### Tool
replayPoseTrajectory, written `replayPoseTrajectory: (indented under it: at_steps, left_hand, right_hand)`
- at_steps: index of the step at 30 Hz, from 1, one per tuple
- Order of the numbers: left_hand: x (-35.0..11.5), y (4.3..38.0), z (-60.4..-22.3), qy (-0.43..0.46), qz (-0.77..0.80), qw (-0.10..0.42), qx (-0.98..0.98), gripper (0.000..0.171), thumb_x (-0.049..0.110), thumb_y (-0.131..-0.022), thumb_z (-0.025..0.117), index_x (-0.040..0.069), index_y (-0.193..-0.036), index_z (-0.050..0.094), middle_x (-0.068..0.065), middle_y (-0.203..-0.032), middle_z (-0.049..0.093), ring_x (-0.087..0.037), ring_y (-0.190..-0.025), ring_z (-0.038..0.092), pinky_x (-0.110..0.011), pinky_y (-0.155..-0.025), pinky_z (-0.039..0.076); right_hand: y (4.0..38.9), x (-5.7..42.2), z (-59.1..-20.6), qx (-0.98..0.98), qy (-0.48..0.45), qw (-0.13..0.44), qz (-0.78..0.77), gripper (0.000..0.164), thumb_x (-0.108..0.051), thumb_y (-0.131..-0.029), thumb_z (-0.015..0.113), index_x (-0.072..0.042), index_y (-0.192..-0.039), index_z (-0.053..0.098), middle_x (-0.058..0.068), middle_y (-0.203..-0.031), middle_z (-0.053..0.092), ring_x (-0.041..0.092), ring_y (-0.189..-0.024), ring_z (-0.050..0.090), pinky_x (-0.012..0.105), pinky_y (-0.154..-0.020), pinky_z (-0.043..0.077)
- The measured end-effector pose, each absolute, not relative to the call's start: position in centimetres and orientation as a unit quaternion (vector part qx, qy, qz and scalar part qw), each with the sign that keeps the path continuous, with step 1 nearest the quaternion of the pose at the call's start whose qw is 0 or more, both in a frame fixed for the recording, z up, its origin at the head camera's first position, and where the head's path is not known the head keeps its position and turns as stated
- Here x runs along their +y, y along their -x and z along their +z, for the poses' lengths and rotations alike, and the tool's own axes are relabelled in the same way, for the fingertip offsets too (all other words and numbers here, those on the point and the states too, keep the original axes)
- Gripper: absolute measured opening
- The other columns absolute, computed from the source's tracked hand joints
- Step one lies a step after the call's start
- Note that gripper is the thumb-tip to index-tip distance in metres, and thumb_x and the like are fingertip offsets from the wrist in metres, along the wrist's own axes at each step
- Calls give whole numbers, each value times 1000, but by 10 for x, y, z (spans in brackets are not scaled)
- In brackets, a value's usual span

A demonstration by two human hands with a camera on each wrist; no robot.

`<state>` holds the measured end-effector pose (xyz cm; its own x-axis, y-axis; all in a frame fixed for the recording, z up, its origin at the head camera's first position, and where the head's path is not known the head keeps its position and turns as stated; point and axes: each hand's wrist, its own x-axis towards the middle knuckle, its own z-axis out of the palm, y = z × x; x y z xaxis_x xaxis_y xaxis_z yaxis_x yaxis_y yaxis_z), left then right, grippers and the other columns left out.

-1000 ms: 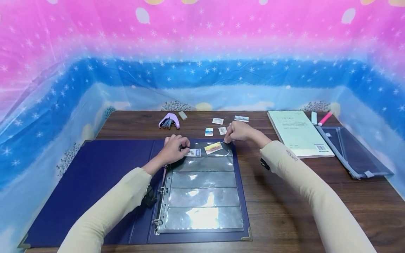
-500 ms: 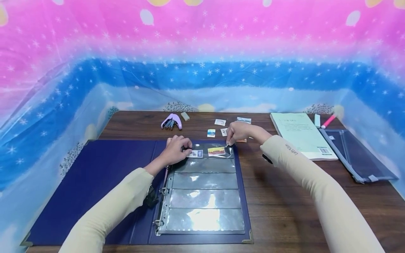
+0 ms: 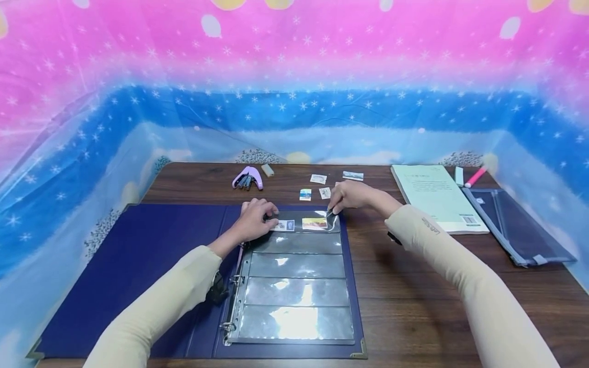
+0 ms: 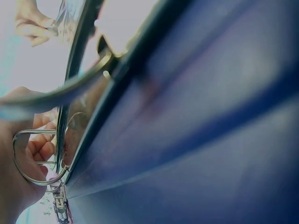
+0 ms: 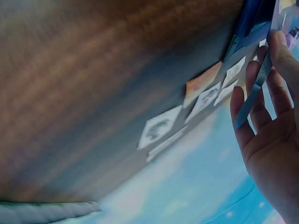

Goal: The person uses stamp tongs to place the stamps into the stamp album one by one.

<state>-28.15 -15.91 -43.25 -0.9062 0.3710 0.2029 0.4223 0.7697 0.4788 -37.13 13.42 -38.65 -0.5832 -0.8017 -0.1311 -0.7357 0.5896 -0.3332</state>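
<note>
My right hand (image 3: 352, 197) is at the top right corner of the clear pocket page (image 3: 294, 266) in an open navy binder (image 3: 138, 266). Its thumb and fingers pinch metal tweezers (image 5: 254, 95). The tweezers' tips reach towards the top pocket, where a yellow-and-red stamp (image 3: 315, 223) lies level. Left of that stamp is a pale stamp with a blue end (image 3: 287, 225), partly covered by my left thumb. My left hand (image 3: 254, 220) rests at the top left of the page with bent fingers. In the left wrist view its fingertips (image 4: 45, 151) appear behind a metal binder ring (image 4: 39, 133).
Several loose stamps lie beyond the binder, including a blue-and-white stamp (image 3: 306, 194) and an orange stamp (image 5: 201, 81). A purple stapler-like object (image 3: 247, 178) stands behind them to the left. A green book (image 3: 437, 197) and a dark mesh pouch (image 3: 520, 225) lie at right.
The yellow-and-red stamp has turned from tilted to level in the top pocket. My right hand has shifted slightly at the page corner, while my left hand stays in place.
</note>
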Motion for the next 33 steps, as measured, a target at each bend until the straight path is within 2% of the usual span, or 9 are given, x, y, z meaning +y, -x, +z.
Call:
replayPoseTrajectory:
  at_steps: [5,8,12,15,19,25,33]
  left_hand:
    - [-160,282,-431,214,-264,46,-939,19,21,-86,64,8,-100,64,-7,-88,55,-20,-83,40,-38,-81,23]
    - [-160,281,-430,214,-262,46,-940,22,21,-87,63,7,-103,65,-8,-92,55,-22,-85,42,-40,-82,24]
    - [-158,281,-429,214,-264,43,-940,25,21,-87,63,6,-107,64,-10,-97,56,-24,-90,45,-43,-85,26]
    - [-158,280,-429,213,-268,39,-939,27,21,-87,63,6,-110,63,-10,-98,56,-24,-90,44,-43,-85,26]
    - [-158,280,-430,210,-274,36,-938,29,22,-87,63,7,-112,62,-11,-100,56,-24,-92,44,-43,-85,25]
    - [-160,281,-431,209,-280,35,-936,24,22,-87,63,8,-107,64,-11,-104,56,-26,-97,46,-44,-88,25]
    - [-160,282,-432,217,-278,41,-935,21,22,-87,64,8,-103,65,-11,-104,57,-26,-96,46,-43,-85,26]
  right_hand:
    - [370,145,-397,897,391,103,-178,19,-21,-82,69,-14,-99,74,3,-93,72,14,-83,58,28,-73,43]
    - [370,153,-399,913,355,67,-191,21,-22,-83,67,-14,-102,73,5,-99,72,19,-91,63,33,-79,47]
    - [366,169,-395,934,284,35,-213,24,-22,-87,65,-12,-108,71,9,-106,70,22,-91,64,35,-75,47]
    - [363,180,-395,944,232,29,-233,27,-22,-88,63,-10,-112,69,13,-111,68,20,-73,58,32,-66,42]
    - [361,190,-401,956,165,34,-239,29,-25,-90,61,-11,-114,67,14,-110,68,19,-64,52,31,-65,41]
    - [357,199,-408,968,112,12,-226,27,-27,-89,62,-9,-108,70,12,-104,71,25,-87,65,38,-76,48]
    - [349,208,-411,975,93,25,-202,21,-26,-85,66,-8,-94,73,13,-102,71,30,-99,64,45,-89,46]
